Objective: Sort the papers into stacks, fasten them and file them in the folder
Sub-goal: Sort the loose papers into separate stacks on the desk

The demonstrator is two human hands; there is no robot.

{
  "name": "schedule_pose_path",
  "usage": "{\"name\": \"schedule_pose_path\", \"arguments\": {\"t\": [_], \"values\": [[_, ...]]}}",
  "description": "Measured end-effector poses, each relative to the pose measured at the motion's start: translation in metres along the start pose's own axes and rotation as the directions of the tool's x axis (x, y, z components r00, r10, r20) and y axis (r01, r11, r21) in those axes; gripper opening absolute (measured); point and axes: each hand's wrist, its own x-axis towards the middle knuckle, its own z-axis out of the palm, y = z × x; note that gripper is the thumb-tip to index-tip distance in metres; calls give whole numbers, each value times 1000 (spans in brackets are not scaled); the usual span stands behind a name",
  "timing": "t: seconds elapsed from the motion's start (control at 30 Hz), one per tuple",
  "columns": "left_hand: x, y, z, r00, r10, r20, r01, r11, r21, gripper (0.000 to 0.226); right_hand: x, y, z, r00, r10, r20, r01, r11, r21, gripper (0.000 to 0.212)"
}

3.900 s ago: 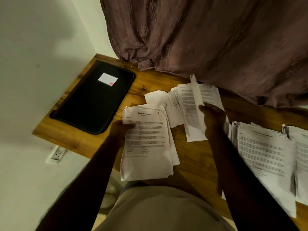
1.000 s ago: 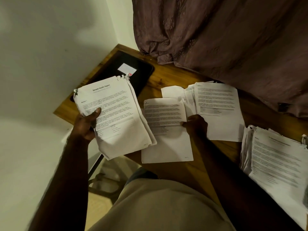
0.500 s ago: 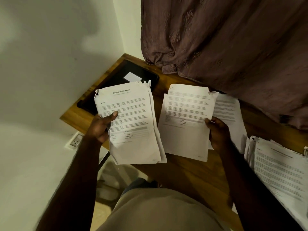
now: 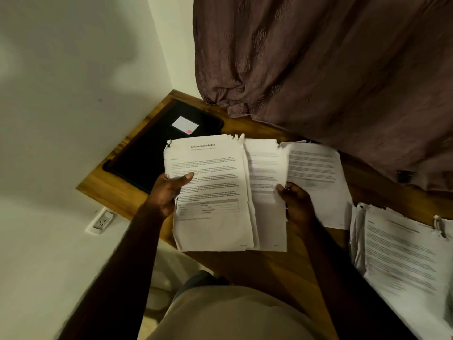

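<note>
1. Holding a thick stack of papers [image 4: 210,192] by its left edge, the left hand [image 4: 169,192] has its thumb on the top page and its fingers curled under.
2. The top page has a bold title, many lines of print and a small chart low down. Its top corners are torn and ragged.
3. The right hand [image 4: 295,204] grips a single sheet [image 4: 266,173] by its right edge, with the thumb on top.
4. This sheet sits just beside the stack, and its left edge goes behind the stack's right side.
5. Both are held up over the wooden table [image 4: 269,278].
6. More loose papers [image 4: 316,173] lie flat on the table behind the right hand.
7. A black folder [image 4: 152,153] lies in the far left corner of the table. It has a white label [image 4: 185,125] with a red spot on it. The stack hides part of the folder.
8. Another big pile of papers [image 4: 404,253] lies on the right side of the table, well apart from the folder.
9. A brown curtain [image 4: 318,69] hangs over the back of the table.
10. A white wall socket [image 4: 101,220] is on the wall below the table's left edge.
</note>
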Motion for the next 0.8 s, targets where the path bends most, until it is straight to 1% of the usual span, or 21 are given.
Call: {"name": "schedule_pose_path", "arguments": {"t": [0.1,0.13,0.2,0.27,0.33,0.43,0.47,0.53,0.57,0.6,0.67,0.7,0.73,0.8], "values": [[3,-18,-1,999,-20,-44,22,999,27,46,-5,10,17,995,23,97,-22,1000,-11,27],[3,-23,-1,998,-27,-51,28,999,32,45,-7,13,24,990,31,137,-28,999,-26,28],[1,-31,2,998,-37,-56,39,999,32,44,-10,18,34,985,30,173,-16,996,-83,28],[-1,-34,4,998,-28,-59,31,998,63,41,-10,21,38,987,18,161,-2,995,-100,25],[-2,-34,4,998,-7,-67,14,994,105,39,-8,22,36,988,33,153,-20,996,-86,24],[0,-31,4,998,5,-62,4,990,139,39,-5,19,33,980,52,190,-43,998,-50,27],[1,-31,5,998,6,-58,3,989,149,38,-3,18,32,980,47,195,-33,997,-72,26],[3,-32,7,998,22,-60,-11,985,173,37,2,13,30,986,25,166,9,980,-200,25],[4,-32,8,997,37,-67,-24,983,185,36,8,10,27,992,1,124,37,952,-304,25],[5,-32,9,996,56,-76,-41,981,188,36,14,7,21,997,-42,72,69,899,-432,25],[6,-31,10,992,107,-72,-93,979,180,38,26,-1,6,979,-200,-26,126,704,-699,26],[6,-30,11,989,134,-56,-122,977,176,41,32,-6,-2,960,-273,-56,130,615,-778,30],[7,-28,12,987,157,-36,-149,974,171,45,37,-8,-9,948,-308,-82,118,577,-808,35],[8,-25,12,982,191,7,-190,971,145,52,44,-8,-20,952,-292,-97,89,563,-822,52]]}}
